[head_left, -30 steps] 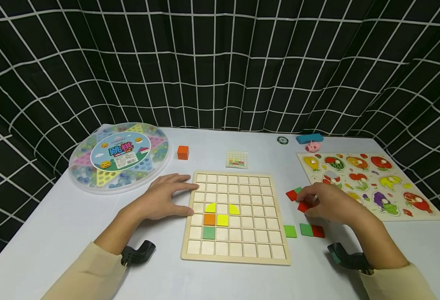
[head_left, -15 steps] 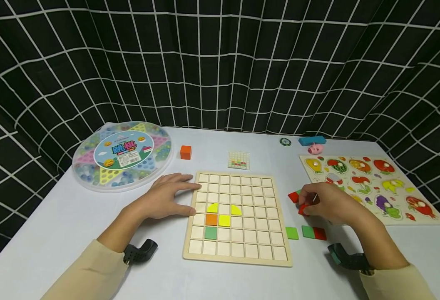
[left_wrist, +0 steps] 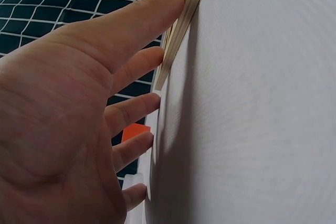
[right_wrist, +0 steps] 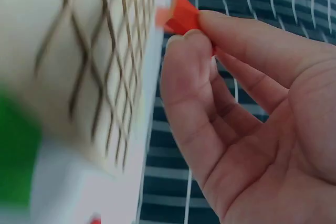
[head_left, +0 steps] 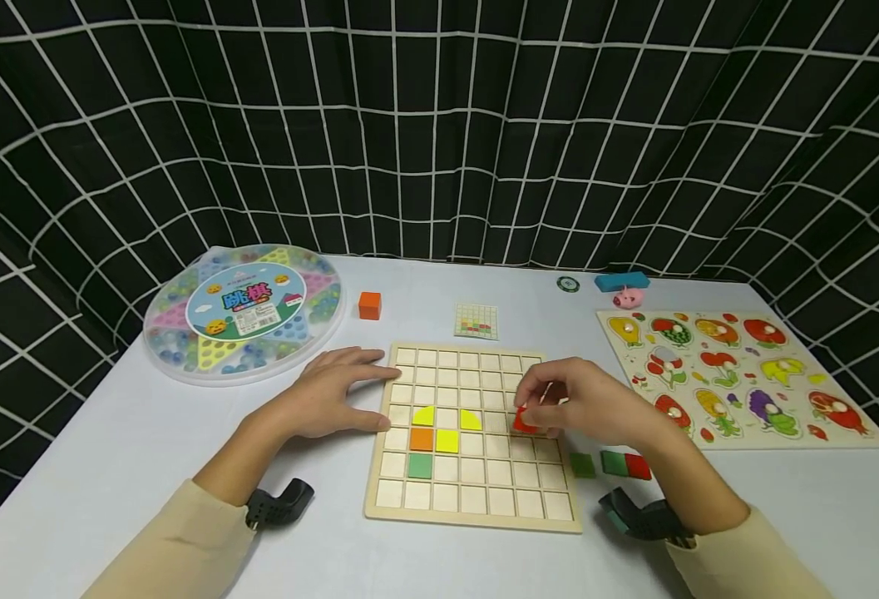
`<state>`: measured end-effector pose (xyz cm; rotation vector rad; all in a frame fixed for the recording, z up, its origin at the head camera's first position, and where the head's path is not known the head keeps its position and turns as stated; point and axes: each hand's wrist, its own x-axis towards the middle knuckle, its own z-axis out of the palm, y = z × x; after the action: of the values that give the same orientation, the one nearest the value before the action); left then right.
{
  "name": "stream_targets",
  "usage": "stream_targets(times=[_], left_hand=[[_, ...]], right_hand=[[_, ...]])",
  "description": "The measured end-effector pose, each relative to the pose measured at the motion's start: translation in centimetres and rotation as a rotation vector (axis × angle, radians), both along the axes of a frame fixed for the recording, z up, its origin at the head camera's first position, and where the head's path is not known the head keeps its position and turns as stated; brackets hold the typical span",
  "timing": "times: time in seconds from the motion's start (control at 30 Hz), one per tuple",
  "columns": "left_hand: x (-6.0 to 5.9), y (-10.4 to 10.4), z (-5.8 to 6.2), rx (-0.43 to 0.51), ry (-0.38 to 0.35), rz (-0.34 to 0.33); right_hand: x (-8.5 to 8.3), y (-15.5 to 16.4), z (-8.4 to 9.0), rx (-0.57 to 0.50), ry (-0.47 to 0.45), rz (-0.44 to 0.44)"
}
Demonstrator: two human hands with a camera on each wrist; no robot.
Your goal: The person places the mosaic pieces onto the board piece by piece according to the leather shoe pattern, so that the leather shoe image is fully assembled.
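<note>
Red tile (head_left: 524, 422) is in my right hand (head_left: 581, 403), pinched between thumb and fingers, over the right side of the wooden grid board (head_left: 501, 472). Tilted in the right wrist view; can't tell if it touches the board. Left hand (head_left: 334, 395) grips nothing: fingers spread, thumb and index against the board's left edge.

On the board I count five pieces: two yellow rounded pieces (head_left: 423, 416) in one row with a cell between, then an orange tile (head_left: 421, 439) beside a yellow square (head_left: 447, 441), and a dark green tile (head_left: 420, 467) below the orange one.

Just right of the board: a light green tile (head_left: 582, 465), then a green-and-red pair (head_left: 626, 465), touching. Farther right, fruit puzzle (head_left: 783, 443).

Behind the board I've got a small pattern card (head_left: 476, 321), orange cube (head_left: 369, 305) to its left, round marble game box (head_left: 244, 304) far left. Back right of the bench (head_left: 334, 549): chip (head_left: 568, 284), blue block (head_left: 621, 281), pink pig (head_left: 628, 298).
</note>
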<state>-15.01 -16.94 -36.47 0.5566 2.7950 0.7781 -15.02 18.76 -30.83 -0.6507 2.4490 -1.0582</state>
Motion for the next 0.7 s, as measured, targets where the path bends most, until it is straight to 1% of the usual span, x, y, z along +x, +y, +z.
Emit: stream_targets(times=[0.17,0.27,0.37,0.5,0.6,0.7], left_hand=[[0.0,-0.1,0.0,0.000,0.006,-0.006],[0.0,-0.1,0.0,0.001,0.005,-0.005],[0.1,-0.1,0.0,0.005,0.005,-0.006],[0.1,-0.2,0.0,0.008,0.006,-0.007],[0.1,-0.1,0.1,0.005,-0.003,-0.001],[0.1,-0.1,0.1,0.000,-0.004,0.002]], right_hand=[[0.6,-3.5,-0.6,-0.058,-0.068,0.076],[1.0,-5.3,-1.0,-0.065,-0.105,0.111],[1.4,-6.7,-1.3,-0.033,-0.089,0.152],[1.9,-8.0,-1.8,0.017,-0.042,0.194],[2.3,-8.6,-1.9,0.035,-0.016,0.189],[2.6,-8.9,-2.0,0.064,0.049,0.178]])
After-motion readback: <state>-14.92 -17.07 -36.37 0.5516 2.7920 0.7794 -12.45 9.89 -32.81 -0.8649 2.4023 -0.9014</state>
